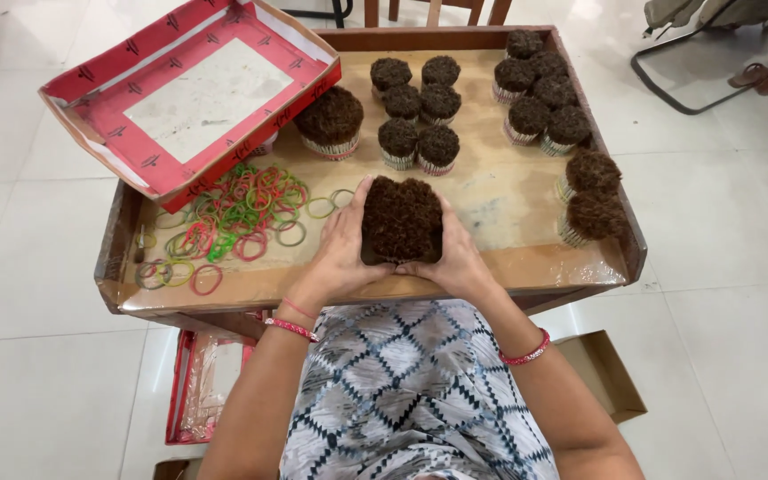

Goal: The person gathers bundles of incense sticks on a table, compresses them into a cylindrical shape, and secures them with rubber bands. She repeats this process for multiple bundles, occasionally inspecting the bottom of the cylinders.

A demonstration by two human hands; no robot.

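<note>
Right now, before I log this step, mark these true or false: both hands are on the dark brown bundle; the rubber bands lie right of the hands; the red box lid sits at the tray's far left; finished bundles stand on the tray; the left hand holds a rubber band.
1. Both hands, left hand and right hand, clasp the dark brown bundle: true.
2. The rubber bands lie right of the hands: false, they lie left.
3. The red box lid sits at the far left of the tray: true.
4. Finished bundles stand on the tray: true.
5. The left hand holds a rubber band: false, only the bundle.
</note>
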